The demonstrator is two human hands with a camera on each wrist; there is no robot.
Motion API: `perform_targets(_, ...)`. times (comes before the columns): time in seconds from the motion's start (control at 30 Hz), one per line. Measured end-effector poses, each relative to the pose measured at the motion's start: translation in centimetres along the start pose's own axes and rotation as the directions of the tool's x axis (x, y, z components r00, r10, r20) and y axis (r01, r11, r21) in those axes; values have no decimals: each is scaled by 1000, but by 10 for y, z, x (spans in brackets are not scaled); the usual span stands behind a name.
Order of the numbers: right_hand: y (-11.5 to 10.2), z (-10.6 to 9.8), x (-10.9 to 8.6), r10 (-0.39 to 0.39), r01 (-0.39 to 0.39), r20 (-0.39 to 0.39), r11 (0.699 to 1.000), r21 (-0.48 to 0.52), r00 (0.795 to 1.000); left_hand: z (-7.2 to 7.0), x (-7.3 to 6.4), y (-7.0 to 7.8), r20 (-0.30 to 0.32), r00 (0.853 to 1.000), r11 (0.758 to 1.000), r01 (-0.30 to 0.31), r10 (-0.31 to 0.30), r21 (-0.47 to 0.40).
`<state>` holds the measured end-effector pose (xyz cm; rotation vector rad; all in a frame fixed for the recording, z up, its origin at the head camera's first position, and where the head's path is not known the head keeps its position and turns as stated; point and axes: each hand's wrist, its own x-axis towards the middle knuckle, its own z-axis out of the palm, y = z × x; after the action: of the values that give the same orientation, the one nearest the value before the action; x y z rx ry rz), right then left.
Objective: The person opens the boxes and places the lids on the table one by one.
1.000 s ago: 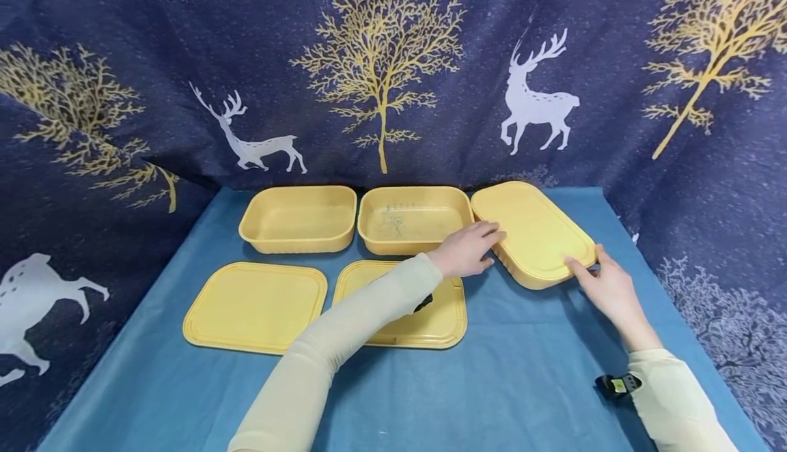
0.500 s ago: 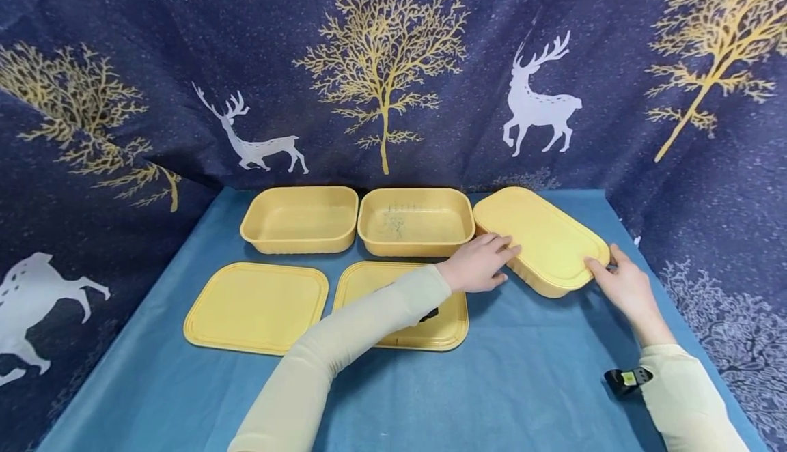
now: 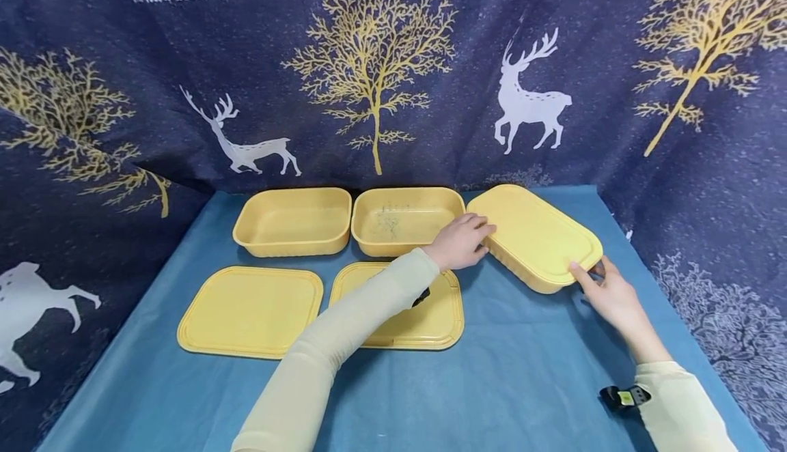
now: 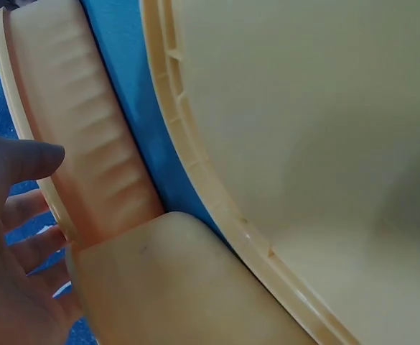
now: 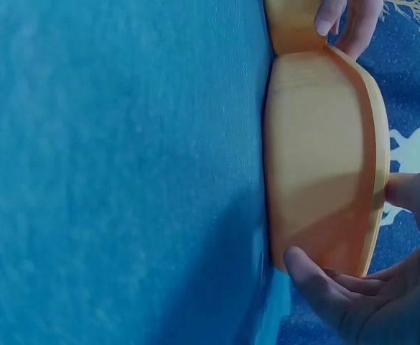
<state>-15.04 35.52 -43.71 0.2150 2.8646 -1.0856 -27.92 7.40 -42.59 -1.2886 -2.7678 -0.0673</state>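
Note:
A yellow rectangular food container with its lid on (image 3: 535, 233) stands slanted at the right of the table. My left hand (image 3: 460, 242) grips its left edge, thumb on the ribbed side wall (image 4: 87, 144) and fingers over the lid's rim. At the near right corner, my right hand (image 3: 617, 305) holds the lidded container (image 5: 317, 158), one digit on the lid and another against the wall. Directly left of it is an open yellow container (image 3: 406, 223), and a second open container (image 3: 295, 223) stands farther left.
Two flat yellow lids lie in front of the open containers: a left lid (image 3: 252, 312) and a middle lid (image 3: 439, 326), partly hidden under my left sleeve (image 3: 344, 336). A dark blue cloth (image 3: 455, 97) with deer and trees hangs behind the blue table cover (image 3: 510, 384).
The lidded container's near end has shifted slightly right, with both hands staying on it. The head view has moved a little.

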Motion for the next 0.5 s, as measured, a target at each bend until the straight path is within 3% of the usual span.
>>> perform_targets(0.27, 2, 2, 3, 4, -3, -23, 998, 56, 1000, 2, -2, 0, -20, 999, 998, -34, 36, 54)
perform_targets(0.5, 9, -6, 9, 8, -3, -134, 999, 39, 991, 5, -2, 10, -5, 997, 995, -72, 73, 66)
